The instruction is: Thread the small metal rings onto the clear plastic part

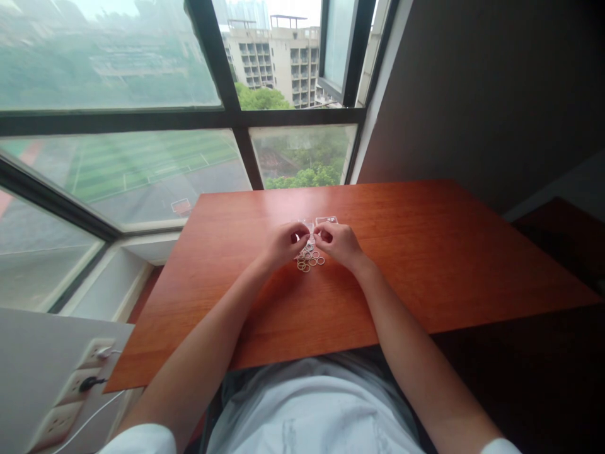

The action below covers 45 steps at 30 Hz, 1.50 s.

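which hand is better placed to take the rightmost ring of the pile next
Probably the right hand: it is nearer to the rightmost ring, while the left hand is by the left side of the pile. Whether either hand holds something is too small to tell.

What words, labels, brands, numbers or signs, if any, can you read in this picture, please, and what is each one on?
None can be read.
Small flat item beyond the right hand: a dark mark, too small to tell whether it is print.
Pale rings: no lettering discernible.
Pale shirt: faint marks, too blurred to identify.
Wall sockets: no legible marking.
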Available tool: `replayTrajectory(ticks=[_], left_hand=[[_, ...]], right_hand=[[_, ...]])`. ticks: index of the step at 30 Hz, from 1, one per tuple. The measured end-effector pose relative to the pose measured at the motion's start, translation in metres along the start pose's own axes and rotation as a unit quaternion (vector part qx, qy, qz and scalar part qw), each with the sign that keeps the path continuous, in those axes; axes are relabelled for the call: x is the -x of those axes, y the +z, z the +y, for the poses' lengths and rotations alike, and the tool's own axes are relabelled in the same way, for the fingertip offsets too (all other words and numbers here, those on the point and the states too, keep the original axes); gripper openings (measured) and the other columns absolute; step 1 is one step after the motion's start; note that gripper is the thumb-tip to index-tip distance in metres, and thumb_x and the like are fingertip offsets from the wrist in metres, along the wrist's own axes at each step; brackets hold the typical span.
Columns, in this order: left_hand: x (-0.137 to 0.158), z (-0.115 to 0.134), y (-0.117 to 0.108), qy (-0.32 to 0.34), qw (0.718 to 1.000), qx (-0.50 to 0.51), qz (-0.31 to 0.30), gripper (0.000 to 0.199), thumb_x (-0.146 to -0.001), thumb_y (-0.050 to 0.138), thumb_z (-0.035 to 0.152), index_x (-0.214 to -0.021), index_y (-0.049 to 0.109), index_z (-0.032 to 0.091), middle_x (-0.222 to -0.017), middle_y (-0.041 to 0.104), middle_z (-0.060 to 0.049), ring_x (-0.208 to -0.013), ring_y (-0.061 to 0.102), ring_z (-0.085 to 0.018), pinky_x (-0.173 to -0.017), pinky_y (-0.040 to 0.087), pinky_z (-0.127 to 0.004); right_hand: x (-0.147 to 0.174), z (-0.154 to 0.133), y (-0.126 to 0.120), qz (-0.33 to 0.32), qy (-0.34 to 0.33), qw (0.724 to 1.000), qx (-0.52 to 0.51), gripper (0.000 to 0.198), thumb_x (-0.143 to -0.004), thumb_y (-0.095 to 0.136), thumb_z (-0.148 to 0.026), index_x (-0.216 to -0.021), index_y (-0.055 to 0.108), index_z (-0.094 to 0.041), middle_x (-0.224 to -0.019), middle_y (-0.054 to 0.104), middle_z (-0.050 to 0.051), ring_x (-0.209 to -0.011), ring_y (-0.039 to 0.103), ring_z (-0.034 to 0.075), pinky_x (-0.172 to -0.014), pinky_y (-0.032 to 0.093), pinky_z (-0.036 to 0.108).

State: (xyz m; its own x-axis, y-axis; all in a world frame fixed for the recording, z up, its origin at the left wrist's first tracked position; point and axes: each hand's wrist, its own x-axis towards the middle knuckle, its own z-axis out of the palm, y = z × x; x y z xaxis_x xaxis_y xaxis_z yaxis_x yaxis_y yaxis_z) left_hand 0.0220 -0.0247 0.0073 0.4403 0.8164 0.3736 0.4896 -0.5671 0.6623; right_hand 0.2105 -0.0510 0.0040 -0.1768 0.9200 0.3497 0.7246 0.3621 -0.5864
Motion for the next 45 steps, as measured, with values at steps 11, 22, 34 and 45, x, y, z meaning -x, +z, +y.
replayTrajectory(ticks=[11,22,34,45], left_hand=[[-0.002,-0.024,-0.024,-0.078,0.986,-0.038,0.142,0.017,-0.083,0.060,0.033,-0.084,0.069,0.019,-0.078,0.071,-0.003,-0.061,0.058,-0.012,-0.059,0.045,-0.024],[-0.012,-0.031,-0.007,-0.080,0.990,-0.031,0.115,0.016,-0.083,0.061,0.032,-0.087,0.069,0.019,-0.081,0.072,-0.003,-0.062,0.060,-0.014,-0.060,0.047,-0.025],[-0.008,-0.028,-0.013,-0.090,0.988,-0.031,0.123,0.018,-0.083,0.061,0.033,-0.088,0.070,0.019,-0.084,0.073,-0.004,-0.064,0.061,-0.014,-0.061,0.048,-0.026],[-0.005,-0.025,-0.016,-0.089,0.988,-0.021,0.124,0.017,-0.084,0.060,0.033,-0.088,0.070,0.019,-0.084,0.073,-0.003,-0.064,0.061,-0.014,-0.061,0.048,-0.026]], right_hand=[[-0.001,0.006,0.000,-0.072,0.029,0.995,0.063,0.014,-0.083,0.059,-0.027,-0.089,0.071,-0.023,-0.077,0.069,0.000,-0.069,0.059,0.013,-0.066,0.039,0.023],[0.000,0.005,-0.002,-0.081,0.026,0.993,0.082,0.014,-0.084,0.059,-0.026,-0.090,0.071,-0.024,-0.078,0.070,0.000,-0.069,0.059,0.013,-0.064,0.037,0.024],[0.001,0.008,-0.002,-0.112,0.022,0.992,0.056,0.015,-0.082,0.061,-0.026,-0.091,0.073,-0.023,-0.078,0.071,0.000,-0.069,0.059,0.013,-0.065,0.040,0.023],[0.003,0.008,0.000,-0.183,0.021,0.980,0.070,0.014,-0.081,0.062,-0.025,-0.087,0.074,-0.025,-0.079,0.072,-0.001,-0.068,0.060,0.012,-0.058,0.035,0.022]])
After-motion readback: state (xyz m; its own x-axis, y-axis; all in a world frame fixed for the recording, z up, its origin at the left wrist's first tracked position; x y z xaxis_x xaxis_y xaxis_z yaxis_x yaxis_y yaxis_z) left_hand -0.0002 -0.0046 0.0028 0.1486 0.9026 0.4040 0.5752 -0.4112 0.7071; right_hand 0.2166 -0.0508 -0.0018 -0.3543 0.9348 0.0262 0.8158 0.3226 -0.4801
